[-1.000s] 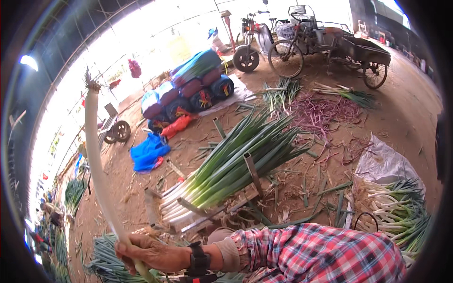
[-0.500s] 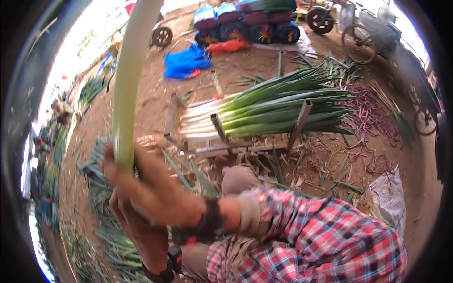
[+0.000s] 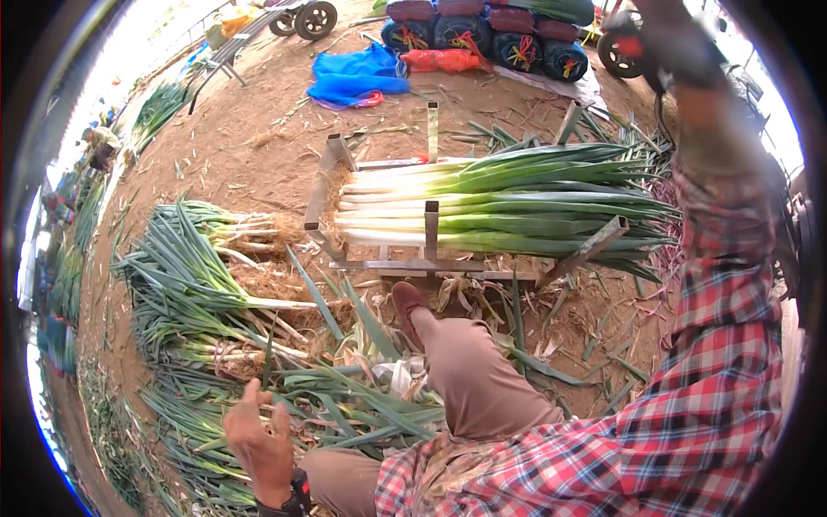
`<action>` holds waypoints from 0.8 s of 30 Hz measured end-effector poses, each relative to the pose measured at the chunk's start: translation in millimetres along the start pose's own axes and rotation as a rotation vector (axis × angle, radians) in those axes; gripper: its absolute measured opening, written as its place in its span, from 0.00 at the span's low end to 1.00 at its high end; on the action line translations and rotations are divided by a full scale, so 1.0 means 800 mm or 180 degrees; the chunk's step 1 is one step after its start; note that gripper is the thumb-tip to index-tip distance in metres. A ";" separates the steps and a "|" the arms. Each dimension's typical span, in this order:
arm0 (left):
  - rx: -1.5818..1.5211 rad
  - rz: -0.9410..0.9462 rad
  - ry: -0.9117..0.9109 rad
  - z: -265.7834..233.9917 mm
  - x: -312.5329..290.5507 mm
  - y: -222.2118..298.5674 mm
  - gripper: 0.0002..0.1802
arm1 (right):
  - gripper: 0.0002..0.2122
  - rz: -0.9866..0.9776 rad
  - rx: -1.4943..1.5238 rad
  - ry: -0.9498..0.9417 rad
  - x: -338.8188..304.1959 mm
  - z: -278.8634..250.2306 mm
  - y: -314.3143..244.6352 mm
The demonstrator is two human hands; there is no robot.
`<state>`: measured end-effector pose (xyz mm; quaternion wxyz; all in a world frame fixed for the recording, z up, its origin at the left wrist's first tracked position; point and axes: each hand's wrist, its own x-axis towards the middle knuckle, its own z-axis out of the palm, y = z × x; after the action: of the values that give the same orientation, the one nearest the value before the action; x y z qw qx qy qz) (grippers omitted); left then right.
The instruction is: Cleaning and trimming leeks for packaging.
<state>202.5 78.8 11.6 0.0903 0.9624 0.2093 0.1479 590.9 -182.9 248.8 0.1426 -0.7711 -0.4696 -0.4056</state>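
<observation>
Head view. Left hand [image 3: 261, 444] was at lower left, thumb and fingers apart, near the lower leaves of a heap [image 3: 177, 276]. Right hand [image 3: 659, 10] was raised to the upper edge at right, blurred and partly cut off; whether it was apart or clamped could not be told. Leeks [image 3: 517, 205] lay side by side in a metal rack [image 3: 432, 226] on the dirt floor [image 3: 250, 155], white ends to the left, green leaves running out past the right-hand posts. The heap lay left of the rack, most roots toward it. Loose leaves [image 3: 379, 409] lay between left hand and rack. A shoe [image 3: 408, 303] was just below the rack. Beyond it: blue sheet [image 3: 357, 76], red bag [image 3: 444, 60], stacked bundles [image 3: 517, 50].
</observation>
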 end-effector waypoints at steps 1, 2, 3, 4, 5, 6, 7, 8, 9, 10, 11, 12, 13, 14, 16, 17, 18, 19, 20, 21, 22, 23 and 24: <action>-0.0086 -0.0044 -0.0107 0.014 -0.002 -0.009 0.26 | 0.14 -0.0485 -0.0377 0.0106 -0.020 0.044 0.019; -0.0046 -0.0163 -0.0173 0.017 -0.011 -0.030 0.26 | 0.14 -0.0273 -0.0129 -0.0425 -0.041 0.109 0.015; -0.0176 -0.0078 -0.0215 0.030 -0.006 -0.028 0.26 | 0.13 -0.1237 -0.2054 -0.0704 -0.087 0.171 0.093; -0.0175 -0.0200 -0.0370 0.043 -0.003 -0.034 0.26 | 0.14 -0.0614 -0.1663 -0.0904 -0.112 0.209 0.069; -0.0206 -0.0191 -0.0428 0.058 0.000 -0.034 0.24 | 0.14 -0.0440 -0.1328 -0.1235 -0.147 0.237 0.079; -0.0262 -0.0166 -0.0504 0.071 0.001 -0.039 0.24 | 0.13 -0.0257 -0.0954 -0.1555 -0.189 0.271 0.093; -0.0289 -0.0176 -0.0588 0.081 0.000 -0.047 0.24 | 0.14 0.0178 -0.0812 -0.1956 -0.225 0.308 0.090; -0.0261 -0.0197 -0.0602 0.088 0.000 -0.055 0.24 | 0.15 0.0487 -0.0541 -0.2401 -0.247 0.332 0.085; -0.0310 -0.0273 -0.0739 0.095 0.000 -0.061 0.23 | 0.15 0.0582 -0.0597 -0.2655 -0.267 0.352 0.085; -0.0353 -0.0363 -0.0888 0.099 -0.001 -0.067 0.22 | 0.16 0.0732 -0.0467 -0.2917 -0.276 0.369 0.081; -0.0332 -0.0388 -0.0915 0.106 -0.001 -0.073 0.22 | 0.17 0.0883 -0.0339 -0.3178 -0.282 0.385 0.078; -0.0279 -0.0380 -0.1009 0.113 -0.001 -0.078 0.21 | 0.17 0.0877 -0.0305 -0.3197 -0.290 0.404 0.082; -0.0229 -0.0365 -0.1101 0.120 0.001 -0.083 0.21 | 0.18 0.1002 -0.0203 -0.3287 -0.297 0.422 0.086; -0.0175 -0.0265 -0.1116 0.127 0.003 -0.088 0.22 | 0.18 0.1132 -0.0108 -0.3376 -0.305 0.439 0.090; -0.0283 -0.0309 -0.1187 0.138 0.007 -0.096 0.22 | 0.20 0.1014 -0.0133 -0.3682 -0.310 0.459 0.083; -0.0407 -0.0336 -0.1226 0.143 0.010 -0.098 0.22 | 0.22 0.0894 -0.0190 -0.3961 -0.314 0.465 0.079; -0.0403 -0.0338 -0.1242 0.146 0.015 -0.098 0.22 | 0.26 0.0832 -0.0366 -0.4085 -0.323 0.471 0.075; -0.0432 -0.0317 -0.1294 0.149 0.021 -0.096 0.22 | 0.27 0.0922 -0.0235 -0.4033 -0.333 0.471 0.074; -0.0466 -0.0292 -0.1343 0.152 0.026 -0.094 0.22 | 0.27 0.1085 -0.0311 -0.4004 -0.338 0.473 0.078; -0.0476 -0.0276 -0.1367 0.155 0.028 -0.095 0.22 | 0.27 0.1260 -0.0390 -0.3982 -0.339 0.470 0.079; -0.0490 -0.0300 -0.1490 0.159 0.029 -0.095 0.21 | 0.27 0.1250 -0.0292 -0.3802 -0.339 0.475 0.083; -0.0508 -0.0324 -0.1610 0.161 0.030 -0.096 0.21 | 0.27 0.1235 -0.0200 -0.3619 -0.338 0.481 0.085; -0.0526 -0.0312 -0.1627 0.163 0.032 -0.098 0.21 | 0.26 0.1330 -0.0201 -0.3519 -0.338 0.488 0.077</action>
<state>237.0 145.3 -122.9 0.2255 0.9466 0.2132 -0.0878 772.7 -144.9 -192.6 -0.0694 -0.9480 -0.3002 0.0793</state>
